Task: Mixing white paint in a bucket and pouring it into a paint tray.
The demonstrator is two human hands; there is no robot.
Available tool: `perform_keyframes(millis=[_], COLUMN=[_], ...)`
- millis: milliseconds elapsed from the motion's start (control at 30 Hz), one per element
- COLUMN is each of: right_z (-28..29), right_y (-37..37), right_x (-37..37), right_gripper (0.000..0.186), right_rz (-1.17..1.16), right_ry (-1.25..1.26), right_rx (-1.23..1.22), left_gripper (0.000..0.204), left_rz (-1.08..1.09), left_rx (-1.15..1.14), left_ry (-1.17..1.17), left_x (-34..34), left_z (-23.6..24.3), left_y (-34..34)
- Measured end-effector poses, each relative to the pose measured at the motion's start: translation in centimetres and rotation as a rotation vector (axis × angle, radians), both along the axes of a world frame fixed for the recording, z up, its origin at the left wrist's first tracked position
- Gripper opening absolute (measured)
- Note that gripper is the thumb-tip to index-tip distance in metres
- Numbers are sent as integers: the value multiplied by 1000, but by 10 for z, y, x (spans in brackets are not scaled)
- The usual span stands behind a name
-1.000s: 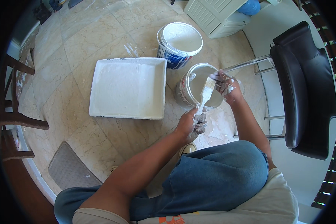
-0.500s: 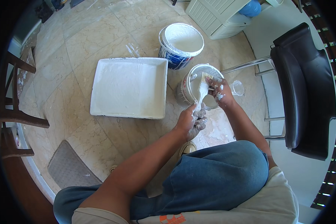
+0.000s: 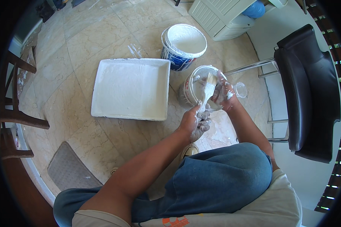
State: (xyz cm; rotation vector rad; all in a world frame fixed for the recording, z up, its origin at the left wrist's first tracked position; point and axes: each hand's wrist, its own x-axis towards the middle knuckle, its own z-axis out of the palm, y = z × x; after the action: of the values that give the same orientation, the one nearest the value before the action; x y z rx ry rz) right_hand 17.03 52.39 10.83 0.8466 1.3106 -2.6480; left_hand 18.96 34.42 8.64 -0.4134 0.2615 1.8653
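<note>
My left hand is closed around the handle of a paint-smeared paintbrush, its bristles pointing up and away over a clear bucket. Beside the brush head, my right hand is over the bucket's right side, its fingers stretched out and apart from the bristles. White paint coats the fingers of both hands. Beyond stands a blue and white paint bucket, its inside coated in white paint. To the left, a white paint tray lies flat on the floor.
A black padded chair with metal legs stands at the right. Near the bucket lies a small clear cup. A cream plastic drawer unit is at the back, dark wooden chair parts at the left, and a grey mat nearer me.
My right hand has let go of the brush's bristles and shifted slightly right, with its fingers now extended. The left hand keeps its hold on the handle.
</note>
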Motion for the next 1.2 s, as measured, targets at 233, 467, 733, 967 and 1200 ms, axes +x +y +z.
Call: perform_keyframes(millis=[233, 467, 733, 967, 1200], right_z=[8, -1, 12, -4, -11], right_y=[-14, -16, -19, 1, 7], right_x=[-2, 1, 1, 1, 1], right_gripper=[28, 24, 26, 27, 25], right_rz=[13, -100, -31, -60, -65], right_ry=[-50, -7, -143, -114, -104], right_rx=[239, 299, 247, 272, 572], left_gripper=[30, 31, 32, 29, 29], left_rz=[15, -16, 6, -4, -9], left_rx=[-76, -128, -116, -75, -113], left_ry=[6, 83, 52, 28, 54], left_x=[4, 2, 5, 10, 11], left_z=[-3, 1, -8, -4, -3], left_y=[2, 5, 8, 9, 11])
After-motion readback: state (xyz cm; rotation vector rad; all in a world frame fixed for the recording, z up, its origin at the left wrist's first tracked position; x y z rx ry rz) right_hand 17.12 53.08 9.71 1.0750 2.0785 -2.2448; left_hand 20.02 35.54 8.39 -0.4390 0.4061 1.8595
